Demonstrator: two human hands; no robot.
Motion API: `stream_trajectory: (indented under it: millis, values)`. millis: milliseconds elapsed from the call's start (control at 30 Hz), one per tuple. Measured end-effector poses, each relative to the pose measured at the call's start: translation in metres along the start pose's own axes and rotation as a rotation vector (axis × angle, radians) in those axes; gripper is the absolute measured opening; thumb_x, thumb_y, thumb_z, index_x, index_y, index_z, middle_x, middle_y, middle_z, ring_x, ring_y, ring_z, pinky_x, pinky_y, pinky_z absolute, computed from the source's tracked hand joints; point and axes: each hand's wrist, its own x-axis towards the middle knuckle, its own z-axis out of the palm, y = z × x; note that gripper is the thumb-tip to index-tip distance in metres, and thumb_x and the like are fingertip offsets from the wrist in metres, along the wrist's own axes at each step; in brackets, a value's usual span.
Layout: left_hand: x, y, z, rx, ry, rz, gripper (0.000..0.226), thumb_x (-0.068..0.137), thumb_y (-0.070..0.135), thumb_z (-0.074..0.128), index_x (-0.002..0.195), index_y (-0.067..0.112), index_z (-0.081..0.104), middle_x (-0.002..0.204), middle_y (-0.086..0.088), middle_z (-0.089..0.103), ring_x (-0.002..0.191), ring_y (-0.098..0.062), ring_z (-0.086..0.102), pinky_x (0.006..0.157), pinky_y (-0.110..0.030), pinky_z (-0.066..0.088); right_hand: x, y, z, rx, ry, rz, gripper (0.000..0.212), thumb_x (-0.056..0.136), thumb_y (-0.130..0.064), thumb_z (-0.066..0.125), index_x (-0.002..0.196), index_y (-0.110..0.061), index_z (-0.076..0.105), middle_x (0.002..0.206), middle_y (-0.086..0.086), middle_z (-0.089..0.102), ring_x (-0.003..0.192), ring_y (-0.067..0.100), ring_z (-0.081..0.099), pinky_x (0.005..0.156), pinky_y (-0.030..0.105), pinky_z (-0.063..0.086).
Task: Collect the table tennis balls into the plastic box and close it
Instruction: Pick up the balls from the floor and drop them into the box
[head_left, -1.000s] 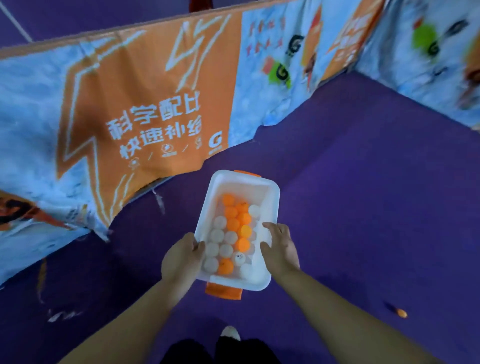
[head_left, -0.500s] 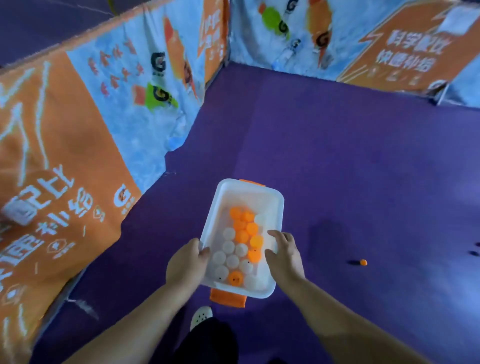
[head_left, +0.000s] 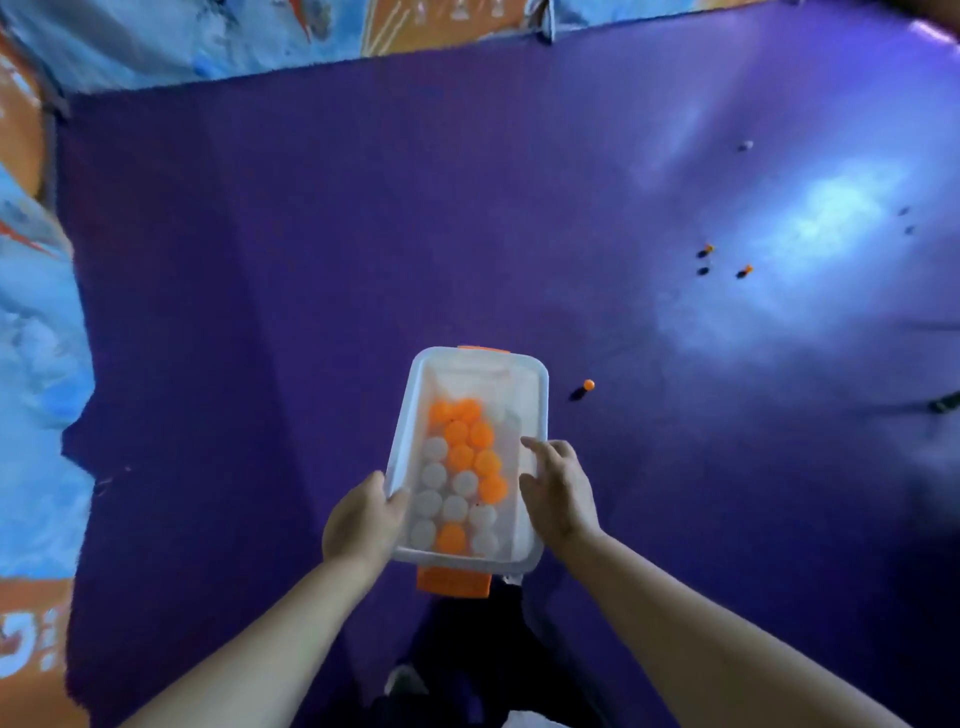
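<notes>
1. We list a translucent white rectangular plastic box (head_left: 478, 358), top open, held up at near centre over the purple floor mat (head_left: 291, 270). An orange latch (head_left: 454, 582) hangs from its near end, and a second one shows at its far end.
2. Orange and white table tennis balls (head_left: 457, 431) lie inside the box, heaped toward its near end.
3. We note the left hand (head_left: 363, 519): its grip is closed on the box's left wall, thumb over the rim.
4. The right hand (head_left: 558, 493) has its grip on the right wall, thumb inside.
5. A loose orange ball (head_left: 588, 385) lies on the mat just right of the box's far end.
6. Two more orange balls (head_left: 747, 268) lie far right, well apart from the box.
7. Blue and orange printed barrier panels (head_left: 41, 322) line the left and far edges.
</notes>
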Motion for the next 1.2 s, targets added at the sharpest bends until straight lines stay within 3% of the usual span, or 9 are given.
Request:
stream_trajectory:
  millis: [200, 533, 733, 900, 1033, 1200]
  values:
    - [0.075, 0.088, 0.033, 0.070, -0.095, 0.138, 0.031, 0.090, 0.027, 0.046, 0.065, 0.014, 0.034, 0.073, -0.008, 0.050, 0.073, -0.031, 0.049, 0.059, -0.034, 0.033, 0.071, 0.039, -0.042, 0.045, 0.104, 0.141, 0.046, 0.088, -0.009, 0.050, 0.132, -0.024, 0.049, 0.123, 0.001, 0.049, 0.100, 0.020, 0.054, 0.078, 0.028, 0.043]
    - [0.197, 0.243, 0.054, -0.008, -0.031, 0.204, 0.040, 0.093, 0.029, 0.049, 0.061, 0.013, 0.030, 0.059, -0.002, 0.039, 0.065, -0.029, 0.041, 0.057, -0.034, 0.027, 0.231, 0.059, -0.129, 0.137, 0.141, 0.138, 0.044, 0.091, -0.014, 0.049, 0.131, -0.032, 0.047, 0.122, -0.003, 0.046, 0.090, 0.011, 0.047, 0.080, 0.029, 0.048]
    - [0.265, 0.311, 0.068, -0.031, -0.069, 0.238, 0.040, 0.093, 0.028, 0.049, 0.061, 0.013, 0.029, 0.060, -0.003, 0.041, 0.059, -0.025, 0.040, 0.053, -0.034, 0.025, 0.314, 0.068, -0.165, 0.193, 0.152, 0.215, 0.050, 0.092, -0.019, 0.050, 0.137, -0.037, 0.038, 0.122, -0.003, 0.045, 0.100, 0.017, 0.054, 0.085, 0.040, 0.053]
    - [0.356, 0.378, 0.084, 0.011, -0.149, 0.327, 0.041, 0.093, 0.028, 0.050, 0.061, 0.015, 0.027, 0.059, -0.002, 0.040, 0.059, -0.026, 0.039, 0.051, -0.035, 0.023, 0.401, 0.079, -0.187, 0.138, 0.165, 0.319, 0.060, 0.090, -0.025, 0.051, 0.143, -0.038, 0.025, 0.122, -0.003, 0.046, 0.089, 0.014, 0.051, 0.072, 0.032, 0.050]
    - [0.434, 0.434, 0.098, 0.049, -0.228, 0.408, 0.041, 0.093, 0.027, 0.050, 0.061, 0.017, 0.026, 0.058, -0.002, 0.038, 0.055, -0.023, 0.038, 0.048, -0.033, 0.022, 0.470, 0.091, -0.198, 0.121, 0.170, 0.429, 0.064, 0.091, -0.031, 0.052, 0.144, -0.040, 0.017, 0.121, -0.005, 0.047, 0.089, 0.015, 0.056, 0.071, 0.033, 0.053]
    - [0.520, 0.479, 0.131, 0.077, -0.264, 0.466, 0.037, 0.094, 0.028, 0.048, 0.065, 0.015, 0.030, 0.061, -0.002, 0.040, 0.056, -0.022, 0.039, 0.048, -0.032, 0.025, 0.540, 0.123, -0.195, 0.247, 0.320, 0.562, 0.057, 0.093, -0.036, 0.051, 0.144, -0.031, 0.025, 0.108, -0.014, 0.050, 0.086, 0.009, 0.051, 0.066, 0.022, 0.039]
